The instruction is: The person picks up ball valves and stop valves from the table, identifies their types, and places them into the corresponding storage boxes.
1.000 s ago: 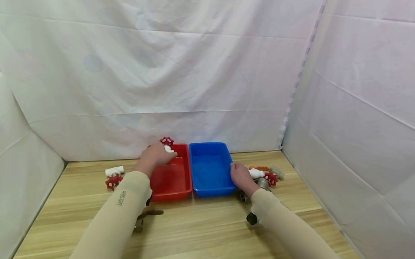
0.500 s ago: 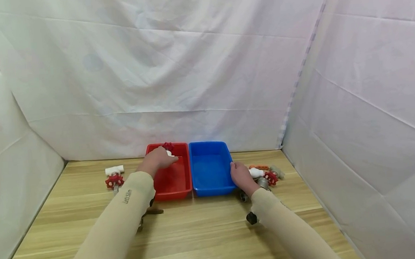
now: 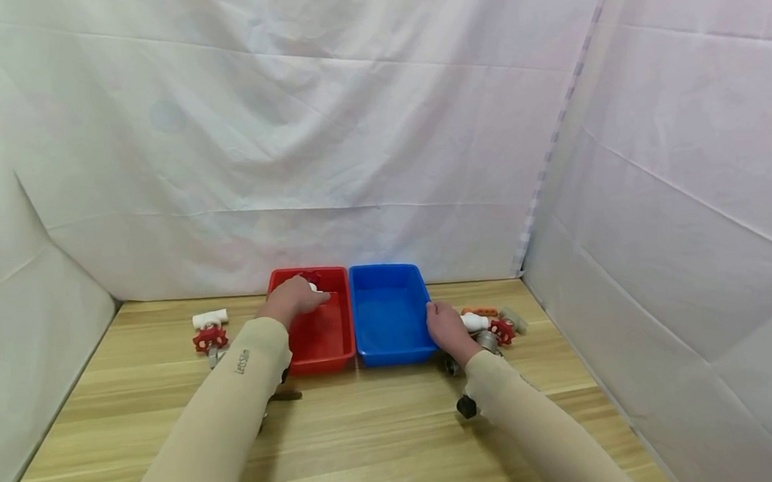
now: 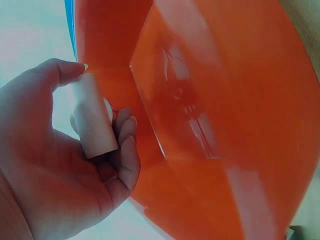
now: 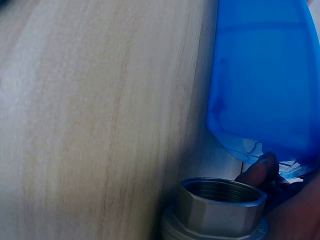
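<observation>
My left hand (image 3: 296, 296) reaches over the far part of the red bin (image 3: 321, 363) and holds a valve (image 4: 95, 120) with a white pipe body. Thumb and curled fingers lie around that white body in the left wrist view; a bit of its red handwheel (image 3: 311, 276) shows past the hand in the head view. My right hand (image 3: 449, 328) grips the right side of the blue bin (image 3: 395, 357), its fingers partly hidden. Close by that hand, a hexagonal metal pipe fitting (image 5: 220, 207) stands with its threaded opening up.
Right of the blue bin lie a white valve with a red handwheel (image 3: 501, 331), an orange piece (image 3: 480, 312) and metal fittings. On the left are a white tee-shaped valve (image 3: 210, 319) and, partly under the left sleeve, a dark lever (image 3: 286, 395). White cloth walls surround the wooden table (image 3: 368, 447).
My left hand has moved down and slightly right with the valve, from the red bin's far rim to inside its outline. My right hand has stayed at the blue bin.
</observation>
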Motion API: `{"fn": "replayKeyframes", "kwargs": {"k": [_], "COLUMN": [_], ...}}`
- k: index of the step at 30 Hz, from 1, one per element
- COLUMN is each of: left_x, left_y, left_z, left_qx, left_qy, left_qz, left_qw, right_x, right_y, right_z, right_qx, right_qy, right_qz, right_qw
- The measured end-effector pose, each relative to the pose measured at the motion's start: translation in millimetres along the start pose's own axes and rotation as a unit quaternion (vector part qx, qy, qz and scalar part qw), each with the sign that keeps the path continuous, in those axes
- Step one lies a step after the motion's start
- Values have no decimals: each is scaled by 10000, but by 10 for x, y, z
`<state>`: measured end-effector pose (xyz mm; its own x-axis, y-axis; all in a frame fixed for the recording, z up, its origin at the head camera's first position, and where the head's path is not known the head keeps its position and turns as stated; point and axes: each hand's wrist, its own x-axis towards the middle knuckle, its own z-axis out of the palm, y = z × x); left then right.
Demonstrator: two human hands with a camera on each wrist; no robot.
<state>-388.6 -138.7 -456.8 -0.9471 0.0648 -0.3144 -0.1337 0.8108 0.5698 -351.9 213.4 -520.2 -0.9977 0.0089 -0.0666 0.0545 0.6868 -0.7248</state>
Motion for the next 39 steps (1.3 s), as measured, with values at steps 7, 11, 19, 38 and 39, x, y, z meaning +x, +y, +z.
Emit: {"fn": "replayKeyframes", "kwargs": {"k": [7,11,19,38,39], "left_x": [9,-16,-101,158,160], "left_y": [35,54,96,-2,-5], "left_z": [13,2,-31,92,86], "left_qx": [14,-40,-80,-222,-215], "left_qy": [92,98,46,57,38], "left_qz": [-14,-101,-257,-927,-919], "left_qw": [10000,9999,9996,9954,9955], "right_x": [9,7,-1,3,4], "right_y": [21,25,19,17,15], "right_z": [10,8,10,18,17], "right_qx": [44,40,-31,16,30], "right_qy": [-6,-8,21,24,13], "right_qz": [17,-9,-71,-19,-15], "right_qw": [10000,10000,10000,10000,10000]}}
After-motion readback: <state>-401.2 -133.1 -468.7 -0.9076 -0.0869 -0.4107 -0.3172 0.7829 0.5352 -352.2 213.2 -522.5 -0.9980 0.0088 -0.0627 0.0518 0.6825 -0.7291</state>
